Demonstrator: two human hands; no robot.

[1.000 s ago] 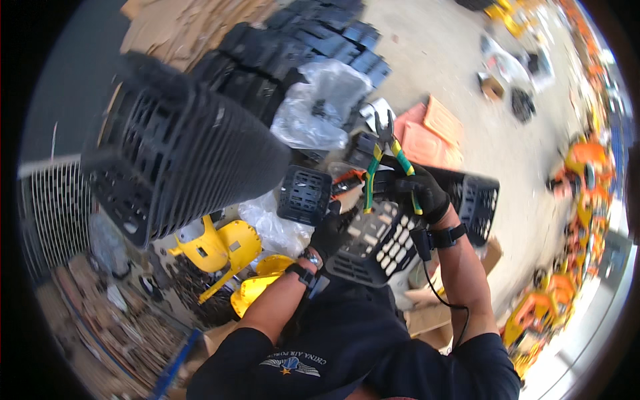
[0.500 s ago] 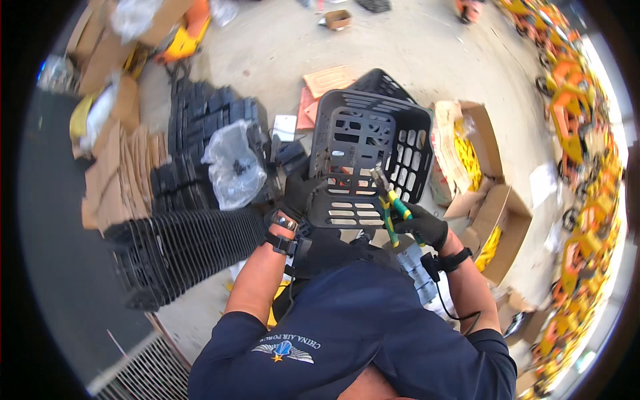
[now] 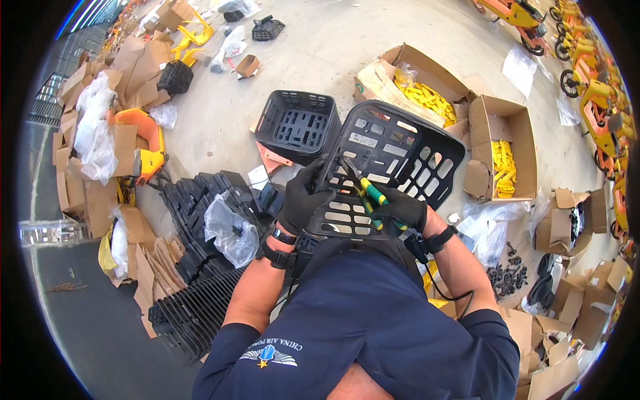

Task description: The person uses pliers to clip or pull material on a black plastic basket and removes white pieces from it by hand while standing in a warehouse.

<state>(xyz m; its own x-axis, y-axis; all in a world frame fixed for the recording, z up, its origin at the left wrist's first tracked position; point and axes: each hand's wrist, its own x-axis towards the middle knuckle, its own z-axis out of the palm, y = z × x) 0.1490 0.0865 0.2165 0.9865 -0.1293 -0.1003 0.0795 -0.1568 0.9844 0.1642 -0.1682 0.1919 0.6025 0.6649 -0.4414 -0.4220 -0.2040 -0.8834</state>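
Note:
A black slotted plastic basket [image 3: 437, 137] is held in front of my body, its open side toward me. My gloved left hand [image 3: 305, 200] is closed on its left rim. In my gloved right hand [image 3: 403, 210] is a pair of pliers [image 3: 373, 197] with green and yellow handles. The pliers' jaws reach inside the basket, close to its left wall and my left fingers. Whether they grip anything is too small to tell. Just beyond stands a stack of nested black baskets [image 3: 300, 97].
At left lie black plastic parts [image 3: 200, 200], a clear plastic bag [image 3: 230, 230] and a long nested black stack [image 3: 200, 303]. To the right are cartons [image 3: 517, 127] of yellow parts [image 3: 503, 167]. Orange-yellow two-wheelers [image 3: 593, 113] line the far right. Cardboard [image 3: 133, 63] heaps up far left.
My view has swung, so the surroundings shift. The basket has tilted and turned in my left hand. The pliers' jaws have moved left, deeper into the basket, toward my left hand.

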